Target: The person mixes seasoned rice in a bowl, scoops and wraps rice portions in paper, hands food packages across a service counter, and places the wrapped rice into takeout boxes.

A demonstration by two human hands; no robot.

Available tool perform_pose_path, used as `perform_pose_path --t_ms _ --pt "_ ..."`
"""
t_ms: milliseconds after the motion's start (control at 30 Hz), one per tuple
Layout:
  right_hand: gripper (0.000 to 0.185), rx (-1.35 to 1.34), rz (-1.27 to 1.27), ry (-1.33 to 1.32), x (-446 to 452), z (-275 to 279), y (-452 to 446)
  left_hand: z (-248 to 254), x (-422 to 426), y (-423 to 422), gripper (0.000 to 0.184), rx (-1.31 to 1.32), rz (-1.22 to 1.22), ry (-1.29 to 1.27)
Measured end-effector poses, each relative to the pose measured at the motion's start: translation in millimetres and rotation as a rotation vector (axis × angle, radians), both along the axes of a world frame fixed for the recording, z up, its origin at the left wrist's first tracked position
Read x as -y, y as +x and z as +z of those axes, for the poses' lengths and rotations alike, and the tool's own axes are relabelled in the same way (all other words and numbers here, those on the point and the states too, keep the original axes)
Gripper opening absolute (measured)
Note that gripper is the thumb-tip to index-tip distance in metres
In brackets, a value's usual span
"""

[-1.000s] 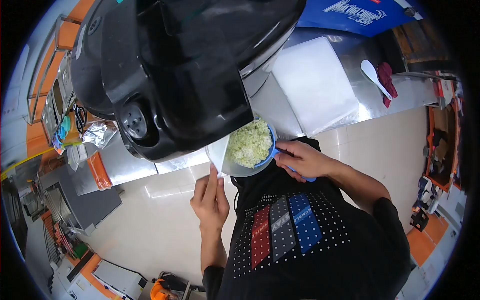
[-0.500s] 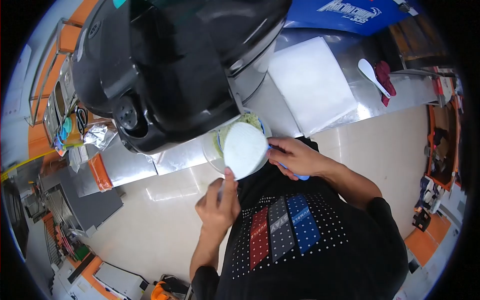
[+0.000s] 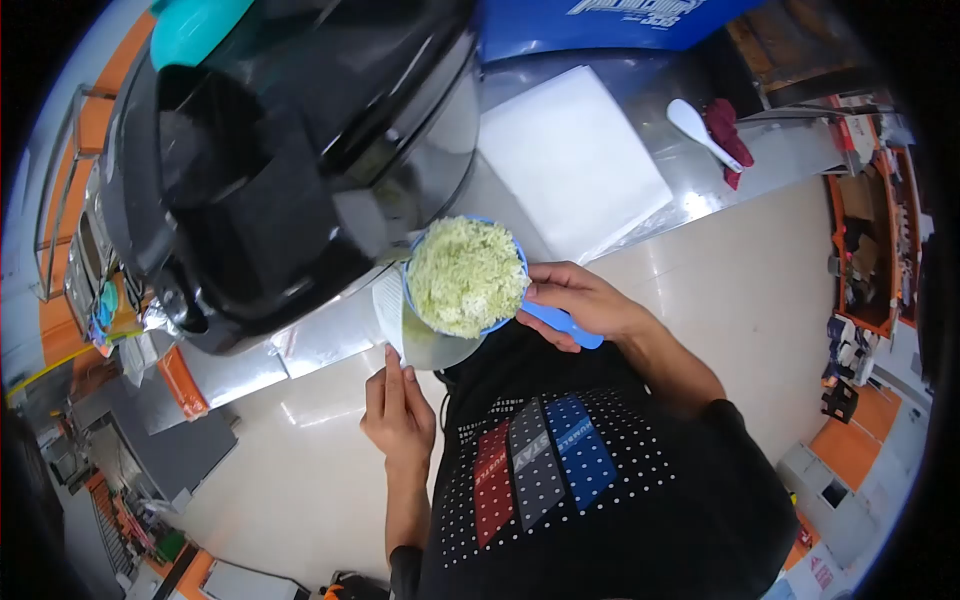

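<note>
My right hand (image 3: 580, 303) is closed round the blue handle of a round blue-rimmed strainer or cup (image 3: 563, 325). Pale green, rice-like grains (image 3: 466, 277) are heaped in it. Beneath it, partly hidden, is a translucent bowl (image 3: 440, 350). My left hand (image 3: 398, 405) pinches the handle of a white paddle (image 3: 389, 308), whose blade stands edge-on at the left of the strainer, over the bowl. The large black cooker (image 3: 260, 190) stands just behind, at the upper left.
White sheets (image 3: 578, 160) lie on the metal counter (image 3: 790, 150). A second white paddle (image 3: 700, 133) rests by a dark red cloth (image 3: 724, 125). A blue box (image 3: 610, 25) stands behind. An orange packet (image 3: 180, 382) lies at the left counter edge, and a teal object (image 3: 195, 30) is on the cooker.
The paddle has moved from over the grains to the left side and turned edge-on. The strainer appears higher and shows its full heap. The view has shifted, showing more of the cooker's side.
</note>
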State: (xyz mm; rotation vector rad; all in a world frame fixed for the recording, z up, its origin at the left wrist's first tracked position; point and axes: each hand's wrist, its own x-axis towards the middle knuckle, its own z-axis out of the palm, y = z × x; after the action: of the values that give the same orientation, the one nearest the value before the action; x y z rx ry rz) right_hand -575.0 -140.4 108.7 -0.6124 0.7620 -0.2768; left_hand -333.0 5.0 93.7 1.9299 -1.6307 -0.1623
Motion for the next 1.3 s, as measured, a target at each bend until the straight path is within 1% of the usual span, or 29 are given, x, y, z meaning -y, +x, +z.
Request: perform_pose_path --t_ms 33,67,100,133,167,200,233,300,367,400,433,467,500,533,567,600,633,667,700,767,833,900,967,1033,1067,1133,1167,1233,1300 --pt "0.033 -0.017 -0.009 -0.015 0.9 -2.6 -7.1 -5.9 2.5 -1.9 0.032 0.087 0.008 0.047" --pt "0.033 0.031 -0.114 0.015 0.8 -7.5 -14.1 -6.0 3.1 -4.2 0.033 0.146 0.001 0.122" --pt "0.034 0.080 -0.217 0.049 -0.2 -10.7 -22.2 -6.3 5.3 -4.1 0.033 0.131 -0.009 0.113" --pt "0.036 0.086 -0.292 0.095 0.8 -11.3 -30.9 -5.6 7.8 -3.2 0.032 0.222 -0.016 0.124" --pt "0.036 0.079 -0.290 0.088 3.1 -15.7 -40.9 -4.7 10.5 -5.5 0.031 0.317 -0.018 0.135" --pt "0.036 0.118 -0.351 0.123 4.8 -22.5 -53.1 8.0 14.8 -12.8 0.032 0.271 0.056 0.306" --pt "0.037 0.160 -0.410 0.159 7.6 -29.4 -65.5 12.5 19.4 -16.4 0.032 0.266 0.064 0.305" --pt "0.036 0.181 -0.436 0.175 15.3 -40.8 -89.7 17.6 29.0 -20.9 0.036 0.463 0.029 0.223" --pt "0.036 0.133 -0.601 0.145 26.8 -45.8 -108.9 23.5 33.8 -35.2 0.036 0.458 0.038 0.235" --pt "0.039 0.046 -0.689 0.086 33.8 -44.0 -115.3 26.5 37.5 -43.8 0.035 0.412 0.009 0.193" --pt "0.039 0.049 -0.685 0.089 41.2 -45.3 -120.8 28.5 40.6 -53.3 0.033 0.366 -0.022 0.153" --pt "0.041 -0.141 -0.695 -0.112 49.4 -47.3 -126.0 28.0 44.1 -63.8 0.033 0.369 -0.020 0.157" --pt "0.044 -0.326 -0.694 -0.317 58.8 -49.4 -130.7 26.3 49.2 -76.4 0.030 0.286 -0.020 0.116" --pt "0.048 -0.553 -0.611 -0.503 66.2 -57.8 -134.1 24.9 54.7 -88.4 0.026 0.205 -0.022 0.074" --pt "0.048 -0.547 -0.613 -0.497 70.9 -72.2 -135.1 24.4 60.1 -100.2 0.026 0.212 -0.024 0.078" --pt "0.051 -0.892 -0.452 -1.059 77.0 -86.8 -132.3 23.3 67.1 -112.8 0.024 0.170 -0.024 0.010" --pt "0.054 -1.218 -0.233 -1.618 81.5 -99.7 -129.6 21.4 75.1 -124.5 0.022 0.128 -0.025 -0.058" --pt "0.067 -1.395 0.068 -1.623 80.3 -102.1 -122.0 17.4 83.7 -135.2 0.019 0.076 -0.028 -0.130" --pt "0.074 -1.459 0.262 -1.774 78.0 -111.7 -118.0 10.5 93.9 -144.5 0.019 0.080 -0.030 -0.130" --pt "0.075 -1.278 0.290 -1.822 79.5 -122.0 -120.0 -8.5 119.5 -160.4 0.019 -0.108 -0.061 -0.224" --pt "0.076 -1.256 0.289 -1.820 84.9 -123.2 -123.3 -33.1 163.8 -179.5 0.016 -0.269 -0.071 -0.227" --pt "0.076 -1.230 0.305 -1.810 84.2 -122.0 -125.2 -53.4 223.0 -194.2 0.019 -0.497 -0.191 -0.176" --pt "0.076 -1.224 0.293 -1.759 91.0 -116.2 -124.3 -71.8 281.4 -200.5 0.024 -0.591 -0.262 0.020" --pt "0.076 -1.198 0.317 -1.724 94.9 -112.1 -125.7 -100.7 327.4 -197.6 0.039 -0.347 -0.437 0.108" --pt "0.075 -1.176 0.337 -1.686 96.0 -111.2 -126.0 -104.5 340.2 -197.7 0.039 -0.348 -0.435 0.120" --pt "0.075 -1.162 0.330 -1.675 96.8 -112.0 -126.9 -108.5 351.0 -199.6 0.053 0.001 -0.538 0.517" --pt "0.075 -1.152 0.316 -1.679 93.9 -110.4 -125.8 -108.6 348.3 -199.1 0.053 -0.003 -0.546 0.544" --pt "0.075 -1.170 0.327 -1.648 88.8 -103.6 -118.4 -107.3 349.7 -196.2 0.059 0.085 -0.619 0.537" --pt "0.074 -1.203 0.338 -1.625 85.6 -104.1 -111.7 -107.4 347.3 -198.6 0.057 0.069 -0.616 0.587"
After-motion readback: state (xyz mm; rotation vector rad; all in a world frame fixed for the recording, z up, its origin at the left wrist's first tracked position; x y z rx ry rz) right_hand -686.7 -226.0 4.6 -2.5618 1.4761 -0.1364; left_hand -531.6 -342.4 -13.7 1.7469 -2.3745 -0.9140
